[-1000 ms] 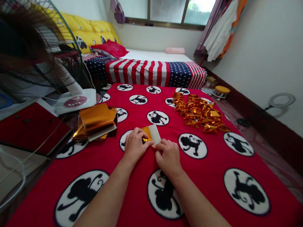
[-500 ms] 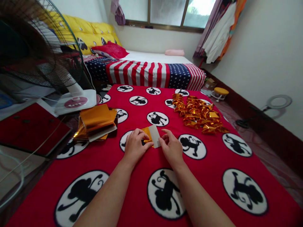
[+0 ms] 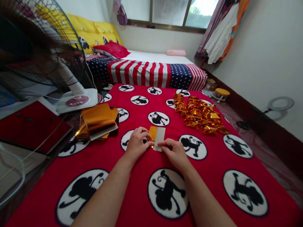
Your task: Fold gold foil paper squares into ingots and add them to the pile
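Note:
A partly folded sheet of gold foil paper [image 3: 160,136] lies on the red monkey-print cloth [image 3: 132,189], its gold face on the left and a pale grey strip on the right. My left hand [image 3: 138,141] is closed on its left edge, thumb and fingers pinching the gold part. From the right, my right hand [image 3: 174,150] pinches the lower right edge of the grey strip. A loose stack of gold foil sheets [image 3: 99,118] sits beyond my left hand. Farther to the right lies a group of folded shiny gold paper ingots [image 3: 199,113].
At the left stand a fan [image 3: 75,97] with blurred blades and a dark red panel [image 3: 33,126]. Beyond the cloth is a bed with a striped and starred cover [image 3: 139,72]. A yellow stool [image 3: 222,92] and a ring-topped stand [image 3: 280,104] are at the right.
The foil sheet has turned more upright and shifted slightly right. My right hand has moved down and right, its fingers now closer together on the lower edge. My left hand stays nearly in place.

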The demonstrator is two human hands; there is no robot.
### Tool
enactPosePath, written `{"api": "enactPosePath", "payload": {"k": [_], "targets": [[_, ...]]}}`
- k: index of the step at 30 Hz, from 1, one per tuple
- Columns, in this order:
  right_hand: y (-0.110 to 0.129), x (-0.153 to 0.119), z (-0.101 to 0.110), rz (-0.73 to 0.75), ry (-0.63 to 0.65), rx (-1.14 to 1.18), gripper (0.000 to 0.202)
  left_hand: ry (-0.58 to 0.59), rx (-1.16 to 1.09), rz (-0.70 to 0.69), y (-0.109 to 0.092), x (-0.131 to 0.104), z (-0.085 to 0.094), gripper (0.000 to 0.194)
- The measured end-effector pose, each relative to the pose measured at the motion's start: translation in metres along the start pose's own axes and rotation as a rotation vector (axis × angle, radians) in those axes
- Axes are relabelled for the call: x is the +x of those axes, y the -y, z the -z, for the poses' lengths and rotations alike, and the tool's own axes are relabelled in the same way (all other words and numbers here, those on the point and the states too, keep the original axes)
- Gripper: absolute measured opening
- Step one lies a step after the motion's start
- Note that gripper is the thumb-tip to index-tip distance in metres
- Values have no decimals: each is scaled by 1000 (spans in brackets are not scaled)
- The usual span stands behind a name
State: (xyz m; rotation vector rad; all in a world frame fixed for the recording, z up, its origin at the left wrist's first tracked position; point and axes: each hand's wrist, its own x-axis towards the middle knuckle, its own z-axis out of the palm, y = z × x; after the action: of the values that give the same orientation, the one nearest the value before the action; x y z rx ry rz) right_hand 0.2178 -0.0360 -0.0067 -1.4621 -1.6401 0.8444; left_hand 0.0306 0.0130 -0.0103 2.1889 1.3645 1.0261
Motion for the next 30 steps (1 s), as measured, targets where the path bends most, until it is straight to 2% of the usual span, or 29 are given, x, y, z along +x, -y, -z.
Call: {"api": "enactPosePath", "payload": {"k": [2, 5, 12, 17, 21, 27, 30], "targets": [[3, -3, 4, 50, 58, 17, 29, -4, 54, 3, -3, 0, 2, 11], [3, -4, 8, 135, 76, 20, 33, 71, 74, 25, -7, -1, 3, 10], [-1, -1, 7, 350, -104, -223, 36, 185, 32, 32, -6, -4, 6, 1], [3, 1, 8, 456, -127, -396, 25, 216, 31, 44, -5, -4, 8, 6], [5, 1, 8, 492, -159, -486, 20, 232, 47, 47, -6, -4, 8, 7], [2, 3, 7, 469, -14, -450, 10, 254, 30, 32, -6, -3, 11, 9], [-1, 5, 6, 443, -10, -392, 8, 255, 18, 25, -5, -3, 11, 9]]}}
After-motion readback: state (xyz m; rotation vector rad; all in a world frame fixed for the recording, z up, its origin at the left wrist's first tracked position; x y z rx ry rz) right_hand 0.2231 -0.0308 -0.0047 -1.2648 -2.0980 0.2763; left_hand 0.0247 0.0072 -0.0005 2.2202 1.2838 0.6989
